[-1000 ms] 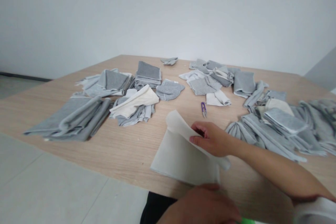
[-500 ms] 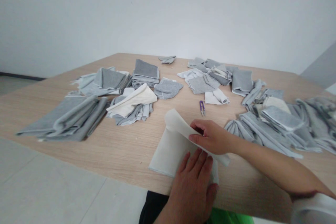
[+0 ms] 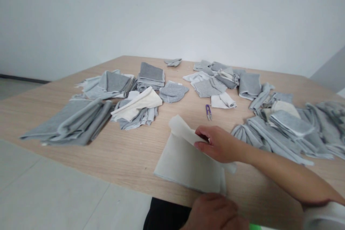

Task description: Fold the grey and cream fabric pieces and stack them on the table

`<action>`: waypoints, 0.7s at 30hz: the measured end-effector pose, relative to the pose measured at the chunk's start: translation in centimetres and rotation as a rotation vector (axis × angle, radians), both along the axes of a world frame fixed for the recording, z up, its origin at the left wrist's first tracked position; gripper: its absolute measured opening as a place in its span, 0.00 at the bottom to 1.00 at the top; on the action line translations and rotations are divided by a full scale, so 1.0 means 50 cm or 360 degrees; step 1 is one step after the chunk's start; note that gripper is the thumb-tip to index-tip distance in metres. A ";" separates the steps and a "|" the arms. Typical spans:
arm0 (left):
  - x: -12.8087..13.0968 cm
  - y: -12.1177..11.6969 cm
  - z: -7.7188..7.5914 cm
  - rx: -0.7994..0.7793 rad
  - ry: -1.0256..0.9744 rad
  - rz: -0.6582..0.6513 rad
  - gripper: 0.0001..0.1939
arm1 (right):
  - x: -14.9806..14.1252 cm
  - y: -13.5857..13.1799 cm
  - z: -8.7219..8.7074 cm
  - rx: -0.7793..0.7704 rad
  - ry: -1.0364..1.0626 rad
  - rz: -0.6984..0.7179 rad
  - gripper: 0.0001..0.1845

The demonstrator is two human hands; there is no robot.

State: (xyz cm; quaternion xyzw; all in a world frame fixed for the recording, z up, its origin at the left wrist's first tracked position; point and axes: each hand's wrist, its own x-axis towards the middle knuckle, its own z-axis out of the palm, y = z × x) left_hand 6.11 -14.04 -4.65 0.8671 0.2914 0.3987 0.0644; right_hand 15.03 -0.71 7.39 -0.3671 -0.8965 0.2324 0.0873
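A cream-white cloth [image 3: 185,163] lies near the table's front edge, its far side turned up into a loose roll or fold. My right hand [image 3: 215,143] pinches that raised part between thumb and fingers. At the front edge of the table, just below the cloth's near right corner, is my left hand [image 3: 214,212]. Its fingers are curled and somewhat blurred, and whatever may be in them is hidden. Purple-handled thread snips [image 3: 208,112] lie on the table beyond my right hand.
Folded grey cloths [image 3: 67,120] lie at the left, with a cream cloth [image 3: 140,104] on a small heap beside them. A neat grey stack [image 3: 151,73] stands behind. More grey pieces [image 3: 208,86] lie at the back right, and a large heap [image 3: 283,129] spreads along the right.
My left hand has come off the cream-white cloth and drawn back toward me to the table edge, its fingers now curled. My right hand still grips the raised part.
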 end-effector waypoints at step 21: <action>-0.165 0.041 0.042 -0.0160 0.0288 0.1206 0.12 | 0.020 -0.148 -0.166 0.0407 -0.0214 0.0374 0.30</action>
